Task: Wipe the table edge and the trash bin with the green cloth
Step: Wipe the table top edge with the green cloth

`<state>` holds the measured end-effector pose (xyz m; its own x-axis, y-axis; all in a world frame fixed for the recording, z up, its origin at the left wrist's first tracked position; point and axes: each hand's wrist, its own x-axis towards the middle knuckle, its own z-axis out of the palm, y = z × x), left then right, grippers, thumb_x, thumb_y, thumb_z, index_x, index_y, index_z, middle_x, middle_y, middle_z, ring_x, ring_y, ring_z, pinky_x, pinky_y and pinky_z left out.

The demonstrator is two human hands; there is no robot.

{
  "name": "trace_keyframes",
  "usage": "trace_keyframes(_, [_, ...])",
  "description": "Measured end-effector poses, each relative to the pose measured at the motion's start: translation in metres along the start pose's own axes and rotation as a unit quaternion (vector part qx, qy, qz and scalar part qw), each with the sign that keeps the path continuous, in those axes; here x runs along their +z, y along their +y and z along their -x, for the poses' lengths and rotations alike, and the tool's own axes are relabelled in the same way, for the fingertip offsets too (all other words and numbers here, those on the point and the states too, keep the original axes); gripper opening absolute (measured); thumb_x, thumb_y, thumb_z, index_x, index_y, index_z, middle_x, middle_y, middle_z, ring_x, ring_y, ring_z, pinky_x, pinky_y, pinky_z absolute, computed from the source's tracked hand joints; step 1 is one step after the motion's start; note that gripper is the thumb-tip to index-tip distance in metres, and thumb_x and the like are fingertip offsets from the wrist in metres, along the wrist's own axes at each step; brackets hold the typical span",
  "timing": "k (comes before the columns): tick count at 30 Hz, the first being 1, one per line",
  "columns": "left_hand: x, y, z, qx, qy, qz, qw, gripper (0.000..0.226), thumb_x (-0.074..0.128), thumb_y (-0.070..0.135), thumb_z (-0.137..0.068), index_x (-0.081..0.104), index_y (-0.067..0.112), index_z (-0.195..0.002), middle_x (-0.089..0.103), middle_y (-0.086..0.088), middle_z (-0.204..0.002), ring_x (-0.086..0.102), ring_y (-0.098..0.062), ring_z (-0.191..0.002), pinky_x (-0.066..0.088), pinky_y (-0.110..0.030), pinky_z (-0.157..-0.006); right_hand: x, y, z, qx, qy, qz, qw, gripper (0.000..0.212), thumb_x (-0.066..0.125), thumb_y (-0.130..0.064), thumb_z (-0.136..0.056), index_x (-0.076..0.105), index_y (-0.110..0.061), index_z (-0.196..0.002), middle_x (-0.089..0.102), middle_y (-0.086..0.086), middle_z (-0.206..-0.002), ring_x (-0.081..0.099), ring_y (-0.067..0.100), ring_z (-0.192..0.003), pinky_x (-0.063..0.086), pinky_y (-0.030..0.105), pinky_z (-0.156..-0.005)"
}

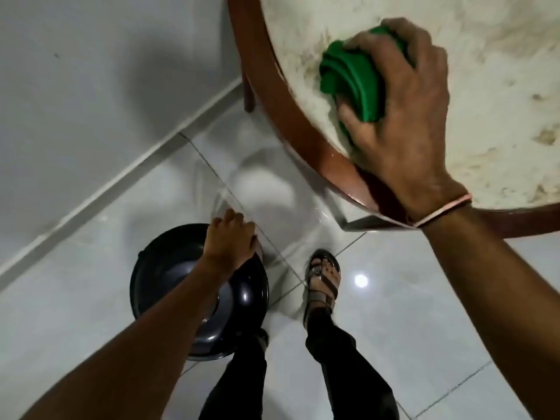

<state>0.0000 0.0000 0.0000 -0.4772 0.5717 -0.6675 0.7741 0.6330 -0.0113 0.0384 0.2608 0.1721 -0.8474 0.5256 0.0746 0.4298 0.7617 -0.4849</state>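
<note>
— Head view first, nearest things: what lies closest to the person?

— Two legs in dark trousers [342, 359] stand on the glossy pale floor tiles [409, 298]. One foot in a strapped sandal [322, 280] shows clearly, just right of the trash bin.

— And the bin itself?

— The trash bin [200, 292] is round and dark with a shiny lid, standing on the floor at the near left. The left forearm crosses over it, and the left hand [230, 237] rests on its far rim, fingers curled loosely downward. Whether they actually grip the rim cannot be told from this angle.

— Farther out?

— The table [500, 86] fills the far right: a pale, stained, marbled top bounded by a curved brown wooden edge [281, 110]. A table leg [248, 92] drops behind that edge on the left.

— Where is the cloth?

— The green cloth [348, 80] is bunched up on the tabletop, just inside the brown edge. The right hand [403, 116] presses down over it, fingers and thumb closed around the folds, holding it against the surface. A thin pale band [439, 212] circles that wrist.

— Anything beyond?

— A grey wall [106, 71] meets the floor along a light skirting strip [121, 174] at the far left.
</note>
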Motion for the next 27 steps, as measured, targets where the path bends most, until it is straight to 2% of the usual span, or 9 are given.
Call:
trace_keyframes(5, [0.023,-0.047,0.047,-0.015,0.114,0.098,0.988,0.039,0.049,0.034,-0.099,0.078,0.011,-0.114,0.077,-0.014,-0.106,0.068,-0.036,-0.112,0.048,-0.047,-0.111,-0.006,-0.014,0.009,-0.024,0.062,-0.039,0.997,0.053,0.067,-0.030,-0.092,0.061,-0.009,-0.140,0.055,0.021,-0.148,0.055,0.037,-0.135,0.046,0.039,-0.113])
trace_keyframes(7, [0.035,-0.070,0.076,-0.034,0.141,0.136,0.980,0.044,0.047,0.036,-0.098,0.079,0.007,-0.108,0.077,-0.016,-0.106,0.070,-0.038,-0.111,0.044,-0.056,-0.118,-0.003,-0.031,0.023,-0.063,0.134,-0.100,0.984,0.048,0.071,-0.020,-0.095,0.061,0.001,-0.136,0.059,0.029,-0.138,0.060,0.039,-0.130,0.053,0.046,-0.108])
trace_keyframes(9, [0.050,-0.098,0.109,-0.049,0.171,0.162,0.971,0.047,0.045,0.038,-0.099,0.078,0.007,-0.115,0.076,-0.018,-0.118,0.068,-0.040,-0.121,0.039,-0.061,-0.121,0.019,-0.059,0.047,-0.086,0.153,-0.194,0.965,0.045,0.072,-0.014,-0.096,0.059,0.008,-0.133,0.059,0.035,-0.134,0.060,0.045,-0.130,0.055,0.050,-0.107])
trace_keyframes(12, [0.076,-0.130,0.154,-0.076,0.214,0.174,0.958,0.048,0.047,0.036,-0.102,0.072,0.007,-0.130,0.070,-0.019,-0.136,0.059,-0.041,-0.137,0.033,-0.063,-0.124,0.077,-0.105,0.100,-0.037,0.082,-0.321,0.943,0.045,0.074,-0.011,-0.094,0.058,0.000,-0.134,0.059,0.028,-0.138,0.060,0.040,-0.132,0.053,0.051,-0.112])
trace_keyframes(16, [0.117,-0.173,0.194,-0.108,0.296,0.183,0.931,0.044,0.052,0.028,-0.103,0.067,0.004,-0.136,0.064,-0.020,-0.145,0.053,-0.040,-0.143,0.029,-0.067,-0.125,0.176,-0.152,0.173,0.108,-0.127,-0.402,0.900,0.043,0.076,-0.014,-0.092,0.062,-0.019,-0.133,0.067,0.008,-0.135,0.065,0.019,-0.127,0.055,0.045,-0.110])
trace_keyframes(19, [0.139,-0.208,0.201,-0.132,0.317,0.224,0.912,0.041,0.051,0.027,-0.105,0.069,0.004,-0.133,0.066,-0.019,-0.142,0.056,-0.037,-0.140,0.035,-0.055,-0.125,0.246,-0.178,0.214,0.090,-0.256,-0.390,0.880,0.042,0.077,-0.014,-0.094,0.063,-0.016,-0.133,0.064,-0.001,-0.137,0.062,0.015,-0.130,0.052,0.045,-0.113])
trace_keyframes(22, [0.144,-0.232,0.198,-0.134,0.328,0.274,0.894,0.038,0.047,0.030,-0.107,0.073,0.005,-0.119,0.072,-0.013,-0.123,0.062,-0.030,-0.119,0.043,-0.036,-0.107,0.290,-0.209,0.235,0.051,-0.313,-0.371,0.873,0.046,0.076,-0.024,-0.094,0.062,-0.020,-0.138,0.059,0.001,-0.146,0.053,0.017,-0.142,0.046,0.043,-0.120])
trace_keyframes(25, [0.150,-0.251,0.189,-0.153,0.335,0.324,0.872,0.037,0.047,0.029,-0.106,0.072,0.009,-0.124,0.070,-0.010,-0.127,0.058,-0.023,-0.123,0.046,-0.039,-0.106,0.316,-0.237,0.235,0.021,-0.313,-0.305,0.899,0.051,0.067,-0.043,-0.090,0.060,-0.030,-0.139,0.055,-0.001,-0.153,0.051,0.015,-0.142,0.041,0.029,-0.120])
trace_keyframes(27, [0.149,-0.259,0.182,-0.171,0.342,0.354,0.854,0.039,0.045,0.031,-0.107,0.069,0.012,-0.132,0.067,-0.009,-0.138,0.055,-0.023,-0.133,0.045,-0.043,-0.113,0.328,-0.240,0.226,-0.019,-0.304,-0.273,0.913,0.051,0.065,-0.045,-0.088,0.061,-0.029,-0.137,0.057,0.003,-0.152,0.052,0.017,-0.140,0.039,0.028,-0.117])
